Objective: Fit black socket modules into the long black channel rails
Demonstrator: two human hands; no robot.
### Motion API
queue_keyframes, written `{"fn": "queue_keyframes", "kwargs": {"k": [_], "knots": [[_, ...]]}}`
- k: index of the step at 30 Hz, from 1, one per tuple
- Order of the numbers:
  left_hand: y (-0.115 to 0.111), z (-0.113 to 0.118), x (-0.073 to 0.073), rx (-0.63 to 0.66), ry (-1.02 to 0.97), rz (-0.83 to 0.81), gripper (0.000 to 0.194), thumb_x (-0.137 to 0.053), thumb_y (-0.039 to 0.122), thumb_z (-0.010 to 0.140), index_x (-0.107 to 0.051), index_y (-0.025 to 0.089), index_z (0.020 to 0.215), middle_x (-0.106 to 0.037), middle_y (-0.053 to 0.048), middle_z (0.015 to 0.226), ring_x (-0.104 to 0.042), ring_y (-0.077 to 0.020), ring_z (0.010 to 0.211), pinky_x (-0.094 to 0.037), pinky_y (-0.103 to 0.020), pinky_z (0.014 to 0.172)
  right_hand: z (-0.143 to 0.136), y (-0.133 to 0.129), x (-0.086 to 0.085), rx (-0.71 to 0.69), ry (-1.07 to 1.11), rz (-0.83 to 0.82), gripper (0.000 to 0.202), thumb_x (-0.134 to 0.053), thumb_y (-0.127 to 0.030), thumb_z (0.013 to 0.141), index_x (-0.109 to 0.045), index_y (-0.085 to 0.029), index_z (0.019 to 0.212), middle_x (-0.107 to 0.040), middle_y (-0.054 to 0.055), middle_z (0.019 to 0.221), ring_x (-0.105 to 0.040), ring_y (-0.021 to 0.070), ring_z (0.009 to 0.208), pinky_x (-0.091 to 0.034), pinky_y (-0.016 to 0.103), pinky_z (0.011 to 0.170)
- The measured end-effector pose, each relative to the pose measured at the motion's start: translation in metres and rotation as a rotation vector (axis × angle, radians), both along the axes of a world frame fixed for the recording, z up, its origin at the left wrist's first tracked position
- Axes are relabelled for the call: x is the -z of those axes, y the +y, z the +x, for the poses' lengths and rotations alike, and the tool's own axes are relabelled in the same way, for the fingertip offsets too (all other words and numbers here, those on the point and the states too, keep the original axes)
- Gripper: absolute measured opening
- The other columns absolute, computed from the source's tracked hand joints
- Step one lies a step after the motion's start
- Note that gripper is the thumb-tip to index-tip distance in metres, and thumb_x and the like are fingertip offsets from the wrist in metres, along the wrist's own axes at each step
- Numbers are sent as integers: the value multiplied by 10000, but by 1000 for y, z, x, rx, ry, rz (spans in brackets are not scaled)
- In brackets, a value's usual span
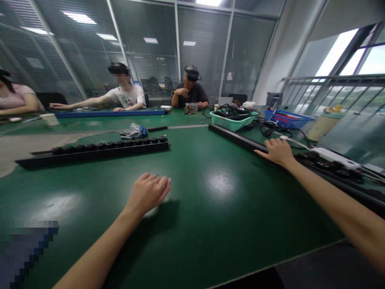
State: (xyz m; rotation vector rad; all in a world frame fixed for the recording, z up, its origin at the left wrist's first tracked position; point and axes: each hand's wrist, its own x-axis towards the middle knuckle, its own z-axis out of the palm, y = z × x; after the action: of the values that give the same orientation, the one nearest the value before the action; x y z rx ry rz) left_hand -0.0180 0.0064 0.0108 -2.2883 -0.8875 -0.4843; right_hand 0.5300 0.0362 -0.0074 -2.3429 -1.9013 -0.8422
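My left hand (149, 189) is over the green table, its fingers curled in and its shadow beneath. Whatever may be inside those fingers is hidden. Off to the right, my right hand (279, 151) grips the top of a long black bar (237, 136), thumb stretched along the near side. This bar slants from the table's middle back to the right edge of the view. Left of centre lies a second black housing (99, 154), long and narrow, with a row of round black pieces along its top.
Behind the bars are a bunched glove (134, 131), a green basket (233, 120) of cables and a blue basket (287, 119). A white power strip (335, 157) and a tumbler (326, 122) stand right. Several people sit opposite, one by a long blue bar (111, 114). A paper cup (49, 119) stands left.
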Motion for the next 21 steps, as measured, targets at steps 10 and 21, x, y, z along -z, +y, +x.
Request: {"fn": "queue_keyframes", "kwargs": {"k": [10, 21], "knots": [[10, -2, 18, 76, -27, -45, 379, -435, 320, 992, -600, 200, 672, -640, -14, 577, -562, -159, 544, -332, -337, 629, -216, 98, 19, -682, 455, -109, 607, -371, -641, 941, -546, -158, 1265, -590, 149, 1241, -523, 282, 1177, -382, 420, 1032], [29, -23, 30, -76, -171, -71, 407, -415, 318, 995, -609, 196, 658, -645, -27, 548, -557, -159, 510, -300, -339, 598, -396, 233, 37, -763, 1218, -162, 1033, -809, -461, 661, -314, -128, 1505, -354, 193, 1558, -340, 292, 1430, -255, 430, 1184]]}}
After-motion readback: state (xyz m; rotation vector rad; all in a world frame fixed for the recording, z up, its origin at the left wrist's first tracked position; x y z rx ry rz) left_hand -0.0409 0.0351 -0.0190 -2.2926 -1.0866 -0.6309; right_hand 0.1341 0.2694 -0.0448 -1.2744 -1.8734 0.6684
